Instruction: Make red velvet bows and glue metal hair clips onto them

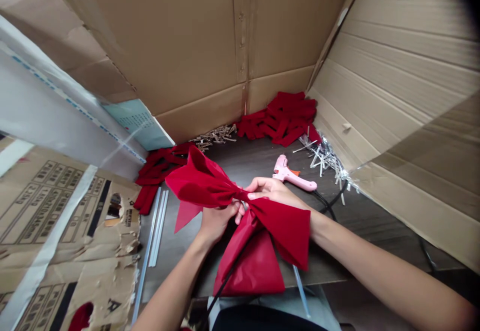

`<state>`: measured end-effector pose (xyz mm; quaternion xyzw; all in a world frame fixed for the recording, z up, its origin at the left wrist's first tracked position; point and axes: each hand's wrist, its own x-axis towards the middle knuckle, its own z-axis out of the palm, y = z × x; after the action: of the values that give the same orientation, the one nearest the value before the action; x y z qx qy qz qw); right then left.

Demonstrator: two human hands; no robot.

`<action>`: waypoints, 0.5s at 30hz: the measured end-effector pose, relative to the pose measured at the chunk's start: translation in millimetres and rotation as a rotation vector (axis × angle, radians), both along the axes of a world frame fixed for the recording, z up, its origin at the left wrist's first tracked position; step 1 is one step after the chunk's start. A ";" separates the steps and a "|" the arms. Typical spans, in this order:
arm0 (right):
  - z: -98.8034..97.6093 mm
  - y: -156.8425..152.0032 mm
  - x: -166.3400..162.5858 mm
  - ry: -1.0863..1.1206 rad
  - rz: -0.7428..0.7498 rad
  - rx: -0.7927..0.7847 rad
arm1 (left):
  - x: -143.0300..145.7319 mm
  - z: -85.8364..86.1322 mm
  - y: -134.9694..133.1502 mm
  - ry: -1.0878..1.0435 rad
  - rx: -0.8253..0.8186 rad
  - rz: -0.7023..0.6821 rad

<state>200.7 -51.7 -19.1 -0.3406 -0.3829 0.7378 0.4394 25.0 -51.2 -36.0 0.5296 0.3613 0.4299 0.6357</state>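
Observation:
A large red fabric bow (pixel 283 218) is held above the near part of the dark tabletop, its loops and tails spread to both sides. My left hand (pixel 221 216) grips it from below, near the gathered middle. From the right, my right hand (pixel 268 188) pinches the same knot, with thumb and fingers closed on the cloth. Part of the fingers of both hands is hidden by the red folds. Just beyond my right hand lies a pink hot glue gun (pixel 294 173) with an orange trigger.
Cardboard walls (pixel 187 36) enclose the table. Red fabric strips (pixel 281 116) are piled at the back, more (pixel 152 173) at the left. Metal clips (pixel 215 136) and silvery twist ties (pixel 324 158) lie loose. Clear glue sticks (pixel 159 228) lie beside a printed carton (pixel 67 211). A black cable (pixel 330 205) runs right.

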 end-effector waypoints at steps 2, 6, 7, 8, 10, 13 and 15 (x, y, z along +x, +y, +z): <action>1.1 -0.4 0.7 -0.018 -0.014 -0.001 | -1.3 -1.0 1.0 -0.017 -0.002 0.002; -0.5 0.2 1.7 -0.104 -0.047 0.020 | 2.2 1.4 -0.6 -0.022 -0.007 0.075; -1.3 0.3 1.7 -0.114 -0.048 0.028 | 3.6 2.1 -0.9 -0.024 -0.013 0.091; -2.0 0.3 1.4 -0.120 -0.049 0.037 | 4.8 2.6 -0.9 -0.028 -0.017 0.103; -2.8 0.1 0.5 -0.147 -0.055 0.055 | 5.8 2.4 0.1 -0.039 -0.025 0.141; -3.9 1.2 -1.1 -0.220 -0.124 0.108 | 4.0 1.0 2.6 -0.023 -0.058 0.287; -6.6 3.2 -0.7 -0.253 -0.214 0.156 | 2.1 1.1 3.5 0.044 -0.053 0.372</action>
<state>200.0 -48.5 -25.7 -0.4343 -0.4526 0.6063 0.4888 27.1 -47.6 -34.9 0.4462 0.4779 0.5187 0.5509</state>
